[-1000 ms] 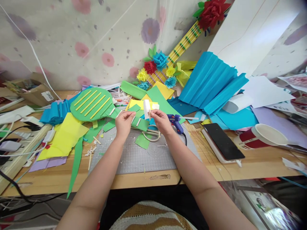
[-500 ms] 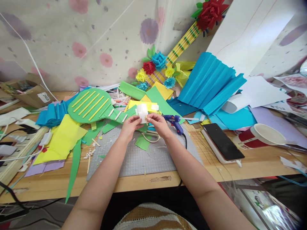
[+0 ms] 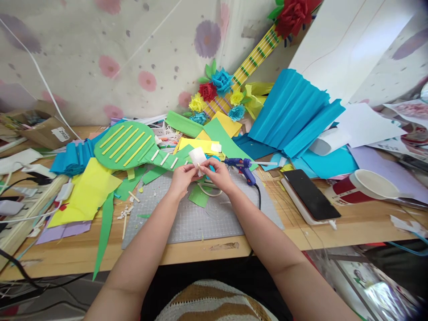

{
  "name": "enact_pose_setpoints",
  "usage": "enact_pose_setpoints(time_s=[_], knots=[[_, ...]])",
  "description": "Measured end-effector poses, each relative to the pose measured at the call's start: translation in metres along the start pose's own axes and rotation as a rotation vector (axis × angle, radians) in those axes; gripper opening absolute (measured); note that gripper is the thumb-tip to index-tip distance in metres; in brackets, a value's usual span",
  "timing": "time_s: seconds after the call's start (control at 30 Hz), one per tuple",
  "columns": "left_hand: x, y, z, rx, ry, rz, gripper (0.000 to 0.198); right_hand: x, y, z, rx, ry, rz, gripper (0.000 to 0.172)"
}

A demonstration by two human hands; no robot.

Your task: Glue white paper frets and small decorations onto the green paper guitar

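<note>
Between my two hands, above the grey cutting mat (image 3: 214, 223), is a small piece of white paper (image 3: 197, 156). The fingertips of my left hand (image 3: 184, 177) pinch its lower edge. My right hand (image 3: 216, 174) pinches the same piece from the other side, with a thin pale bit at the fingertips that is too small to name. Just right of my right hand lies a blue glue gun (image 3: 242, 167) with a white glue stick in its back. Scissors (image 3: 210, 191) lie partly hidden under my hands. A green paper guitar shape (image 3: 125, 147) with yellow and white strips lies to the left.
A yellow paper guitar (image 3: 254, 55) with paper flowers leans on the wall. Pleated blue paper (image 3: 290, 111), a phone (image 3: 312, 195) and a paper cup (image 3: 363, 187) are on the right. Yellow paper (image 3: 85, 194), a power strip (image 3: 31, 218) and a cardboard box (image 3: 43, 127) are on the left.
The white paper has tilted and my fingers have come closer together on it. My right hand has shifted slightly left.
</note>
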State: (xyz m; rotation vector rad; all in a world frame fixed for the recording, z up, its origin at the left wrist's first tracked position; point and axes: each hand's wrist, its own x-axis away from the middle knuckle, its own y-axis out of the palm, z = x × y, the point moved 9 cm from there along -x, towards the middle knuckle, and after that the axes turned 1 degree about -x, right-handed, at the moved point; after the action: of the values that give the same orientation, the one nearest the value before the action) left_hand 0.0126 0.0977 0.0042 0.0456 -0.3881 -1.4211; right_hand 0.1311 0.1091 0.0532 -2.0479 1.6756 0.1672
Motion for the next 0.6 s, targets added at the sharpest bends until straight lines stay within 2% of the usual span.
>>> enact_pose_setpoints(time_s=[0.33,0.6], knots=[[0.004,0.006,-0.002,-0.039,-0.03,-0.084,0.014,-0.001,-0.003,0.014,0.126,0.066,0.019,0.012],[0.004,0.008,-0.007,0.012,-0.065,-0.145,0.011,-0.001,-0.002,0.021,0.224,0.122,0.007,0.013]])
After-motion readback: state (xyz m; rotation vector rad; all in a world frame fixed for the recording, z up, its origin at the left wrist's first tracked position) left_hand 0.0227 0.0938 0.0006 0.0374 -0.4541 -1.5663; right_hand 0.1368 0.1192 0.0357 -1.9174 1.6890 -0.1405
